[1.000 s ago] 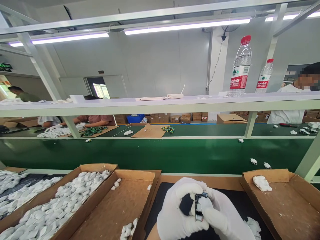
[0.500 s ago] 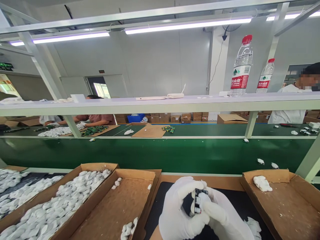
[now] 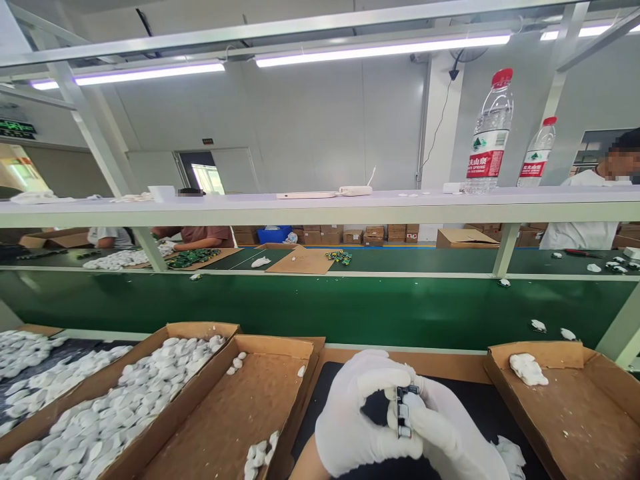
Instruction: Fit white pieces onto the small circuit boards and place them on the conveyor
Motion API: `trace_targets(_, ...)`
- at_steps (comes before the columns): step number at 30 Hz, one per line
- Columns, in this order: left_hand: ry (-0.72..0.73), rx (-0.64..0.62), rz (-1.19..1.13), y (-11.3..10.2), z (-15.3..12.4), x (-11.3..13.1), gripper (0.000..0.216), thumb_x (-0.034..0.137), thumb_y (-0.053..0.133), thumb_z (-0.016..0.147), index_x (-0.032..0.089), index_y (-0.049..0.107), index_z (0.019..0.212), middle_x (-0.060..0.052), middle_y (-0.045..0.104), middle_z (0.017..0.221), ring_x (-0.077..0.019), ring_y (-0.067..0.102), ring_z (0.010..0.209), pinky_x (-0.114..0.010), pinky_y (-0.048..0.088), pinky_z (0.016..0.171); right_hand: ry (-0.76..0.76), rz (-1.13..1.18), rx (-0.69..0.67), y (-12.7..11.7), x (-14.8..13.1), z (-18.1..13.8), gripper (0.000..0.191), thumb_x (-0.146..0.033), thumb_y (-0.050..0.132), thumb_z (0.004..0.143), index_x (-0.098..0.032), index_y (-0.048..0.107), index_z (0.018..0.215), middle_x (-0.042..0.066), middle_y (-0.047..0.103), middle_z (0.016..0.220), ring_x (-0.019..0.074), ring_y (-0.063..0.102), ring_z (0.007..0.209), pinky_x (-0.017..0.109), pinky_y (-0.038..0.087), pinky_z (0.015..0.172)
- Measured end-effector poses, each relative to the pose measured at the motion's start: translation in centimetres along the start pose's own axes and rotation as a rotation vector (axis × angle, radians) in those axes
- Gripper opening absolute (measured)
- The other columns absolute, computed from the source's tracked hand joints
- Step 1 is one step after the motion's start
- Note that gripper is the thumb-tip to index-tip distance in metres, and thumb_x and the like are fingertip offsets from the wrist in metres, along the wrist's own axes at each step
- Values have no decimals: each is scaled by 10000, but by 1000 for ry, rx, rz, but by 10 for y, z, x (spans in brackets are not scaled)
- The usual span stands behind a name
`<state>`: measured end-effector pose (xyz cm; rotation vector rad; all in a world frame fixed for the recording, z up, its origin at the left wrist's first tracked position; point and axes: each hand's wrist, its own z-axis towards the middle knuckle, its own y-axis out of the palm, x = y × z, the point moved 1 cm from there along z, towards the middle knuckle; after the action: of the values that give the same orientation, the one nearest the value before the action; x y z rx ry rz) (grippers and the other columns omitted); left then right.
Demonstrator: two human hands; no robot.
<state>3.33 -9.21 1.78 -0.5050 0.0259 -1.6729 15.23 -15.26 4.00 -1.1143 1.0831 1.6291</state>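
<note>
Both my hands wear white gloves and meet over a black mat [image 3: 320, 407] at the front. Between their fingertips is a small electronic part with a narrow dark board and metal components [image 3: 403, 417], held on edge. My left hand [image 3: 350, 417] curls around from the left, thumb and forefinger gripping the part's ends. From the right, my right hand [image 3: 445, 427] presses its fingers against the other face, where a bit of white material shows. The gloves hide much of the part. A crumpled white scrap [image 3: 510, 457] lies beside my right wrist.
Left stand a cardboard tray of white rounded pieces [image 3: 135, 393] and a tray with a few pieces [image 3: 215, 407]. Another tray [image 3: 565, 407] is at right. Beyond runs a green conveyor belt [image 3: 300, 307] carrying small parts, under a shelf [image 3: 320, 210] with bottles. Other people sit across.
The part has turned slightly in my fingers, showing more of its metal components. Small parts on the green belt have shifted right. The view has swung slightly left.
</note>
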Motion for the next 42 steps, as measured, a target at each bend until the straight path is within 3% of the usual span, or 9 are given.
trace_targets(3, -66, 9, -96, 4, -4, -3, 509, 520, 743, 630, 236, 587, 1022, -59, 704, 901, -188, 657, 809, -310, 535, 755, -27, -99, 9, -3, 3, -1, 375, -493, 629, 729, -138, 616, 848, 73, 576, 858, 227, 512, 823, 333, 425, 748)
trace_targets(9, -211, 17, -188, 13, -12, 0, 565, 234, 836, 543, 262, 574, 1043, -57, 672, 1031, -232, 645, 949, -330, 524, 834, 31, -196, 162, -10, 14, -4, 288, -354, 664, 704, -157, 588, 901, 31, 566, 762, 202, 536, 741, 329, 446, 718)
trace_targets(13, -338, 111, -386, 10, -17, 0, 504, 427, 815, 567, 231, 628, 992, -88, 683, 1006, -247, 654, 932, -343, 530, 819, -17, -12, -14, -9, 8, -3, 397, -541, 580, 760, -152, 618, 827, 56, 586, 763, 230, 550, 798, 374, 438, 779)
trace_targets(16, -419, 175, -616, 12, -18, -1, 522, 550, 754, 566, 226, 648, 961, -80, 686, 969, -252, 659, 915, -342, 537, 794, -33, 50, -119, -6, 3, -2, 542, -669, 603, 679, -148, 634, 821, 87, 607, 823, 255, 554, 858, 401, 431, 819)
trace_targets(19, -429, 190, -707, 16, -18, -2, 512, 554, 746, 586, 244, 647, 981, -75, 661, 1018, -265, 628, 988, -353, 516, 837, 3, 97, -100, -1, 1, 0, 513, -648, 622, 691, -168, 616, 872, 84, 605, 819, 236, 561, 831, 400, 430, 810)
trace_targets(22, -422, 96, -684, 15, -17, -2, 555, 556, 766, 552, 250, 643, 998, -94, 606, 1139, -293, 566, 1094, -379, 465, 916, 49, 192, -77, 3, 1, -1, 415, -582, 611, 747, -184, 593, 864, 67, 577, 769, 210, 554, 767, 375, 429, 769)
trace_targets(26, -385, 5, -646, 10, -15, 3, 652, 503, 831, 479, 262, 611, 1043, -93, 565, 1184, -286, 561, 1088, -358, 454, 919, -45, 293, -140, 3, 5, -4, 367, -496, 688, 700, -183, 552, 832, 29, 500, 746, 172, 493, 696, 315, 417, 683)
trace_targets(36, -370, 252, -615, 27, -21, 14, 381, 429, 684, 727, 260, 590, 1056, -50, 634, 1025, -195, 628, 870, -273, 515, 744, -36, 254, -31, -1, 25, -6, 300, -408, 693, 715, -165, 582, 852, 46, 528, 813, 179, 499, 766, 314, 431, 744)
trace_targets(42, -364, 162, -718, 24, -17, 6, 416, 477, 733, 672, 263, 609, 1006, -52, 652, 984, -188, 662, 784, -285, 537, 705, -38, 271, -109, -8, 28, -6, 382, -507, 544, 816, -161, 611, 964, 79, 594, 848, 205, 553, 794, 347, 452, 752)
